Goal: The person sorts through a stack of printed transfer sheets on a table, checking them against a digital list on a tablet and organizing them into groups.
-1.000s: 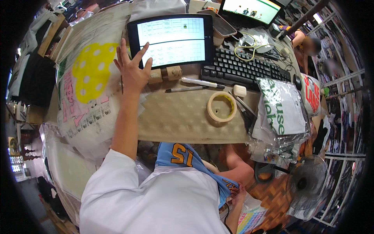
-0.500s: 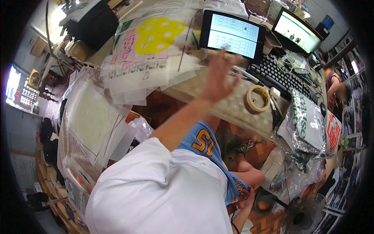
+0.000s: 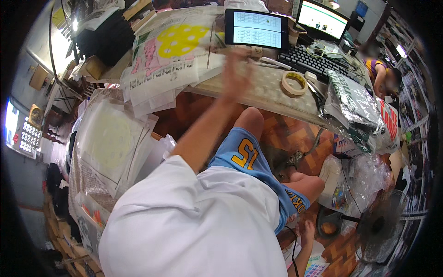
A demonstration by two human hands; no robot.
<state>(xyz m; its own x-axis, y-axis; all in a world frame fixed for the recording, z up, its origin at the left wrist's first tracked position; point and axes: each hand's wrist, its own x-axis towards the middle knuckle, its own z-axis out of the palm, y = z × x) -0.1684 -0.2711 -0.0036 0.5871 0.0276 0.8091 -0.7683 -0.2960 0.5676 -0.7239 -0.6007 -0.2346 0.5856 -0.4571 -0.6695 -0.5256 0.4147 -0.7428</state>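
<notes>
My left hand [image 3: 237, 76] hovers over the near edge of the table [image 3: 263, 92], smeared by motion, so its finger positions are unclear. Close beyond it stands a tablet [image 3: 256, 29] showing rows of tables. To its left lies a stack of translucent printed sheets [image 3: 161, 69]; the top one bears a yellow dotted shape and pink figures. A roll of tan tape [image 3: 294, 83] rests to the hand's right. Low at the right, my right hand [image 3: 306, 231] hangs beside my blue shorts [image 3: 251, 159], fingers loosely apart with nothing visible in them.
A black keyboard [image 3: 307, 60] and a monitor [image 3: 322, 21] stand at the back right, near plastic-wrapped packages [image 3: 353, 104]. More sheets [image 3: 108, 138] lie on bubble wrap at left. A fan [image 3: 380, 226] stands at lower right. Another person [image 3: 380, 74] bends at far right.
My left hand has drawn left, away from the tablet's lower edge. My right hand has shifted right and away from the shorts' hem. The whole view has turned slightly.
</notes>
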